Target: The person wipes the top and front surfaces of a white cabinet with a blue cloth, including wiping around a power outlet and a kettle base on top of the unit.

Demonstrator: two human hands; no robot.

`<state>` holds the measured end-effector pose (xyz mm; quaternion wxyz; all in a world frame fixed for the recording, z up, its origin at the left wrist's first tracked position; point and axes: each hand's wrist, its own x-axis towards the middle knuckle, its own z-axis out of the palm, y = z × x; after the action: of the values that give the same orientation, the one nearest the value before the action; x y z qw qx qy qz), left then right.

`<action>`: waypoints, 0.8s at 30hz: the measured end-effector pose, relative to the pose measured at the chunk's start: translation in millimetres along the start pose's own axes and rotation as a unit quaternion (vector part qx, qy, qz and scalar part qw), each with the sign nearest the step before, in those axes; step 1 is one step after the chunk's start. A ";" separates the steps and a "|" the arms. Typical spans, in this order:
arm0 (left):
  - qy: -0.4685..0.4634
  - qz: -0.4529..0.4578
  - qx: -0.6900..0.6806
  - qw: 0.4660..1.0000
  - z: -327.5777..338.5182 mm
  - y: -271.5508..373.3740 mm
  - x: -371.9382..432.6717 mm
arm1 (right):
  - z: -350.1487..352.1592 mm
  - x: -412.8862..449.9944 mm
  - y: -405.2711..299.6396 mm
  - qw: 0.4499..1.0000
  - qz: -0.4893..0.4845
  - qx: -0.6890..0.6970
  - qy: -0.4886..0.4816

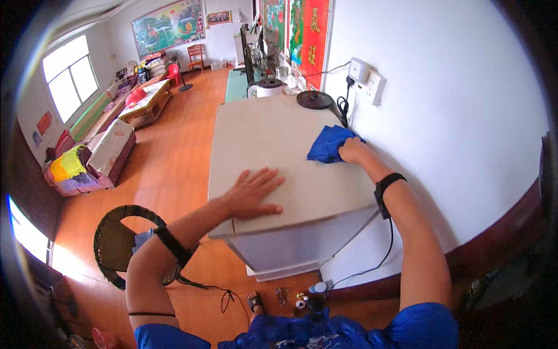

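A white cabinet with a pale flat top [261, 135] stands before me against the wall. My left hand [255, 196] lies flat on the near left part of this top, palm down, fingers spread, holding nothing. At the right edge, beside the wall, my right hand [354, 150] grips a blue cloth [328, 145], which rests bunched on the surface. The fingers of this hand are partly hidden by the cloth. Beyond the cloth, a round black kettle base [314, 100] sits at the far right corner. An electric kettle [268, 87] is just past the far edge.
A wall socket with a plugged adapter [358, 70] and hanging black cable [343, 107] is close to my right. A round-backed chair [114, 244] stands at the left. Bottles, one with a white cap [320, 287], are on the floor by the cabinet. A television [247, 56] stands farther back.
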<state>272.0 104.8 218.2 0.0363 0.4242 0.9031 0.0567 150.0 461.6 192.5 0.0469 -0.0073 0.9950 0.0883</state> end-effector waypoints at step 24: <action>-0.013 0.145 0.002 0.989 -5.9 -35.1 32.0 | -96.6 62.4 -61.6 0.979 -0.186 -0.047 -0.063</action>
<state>224.2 106.8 218.9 0.0385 0.5514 0.8316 0.0545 80.4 383.5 270.5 0.1251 -0.1890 0.9659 0.1250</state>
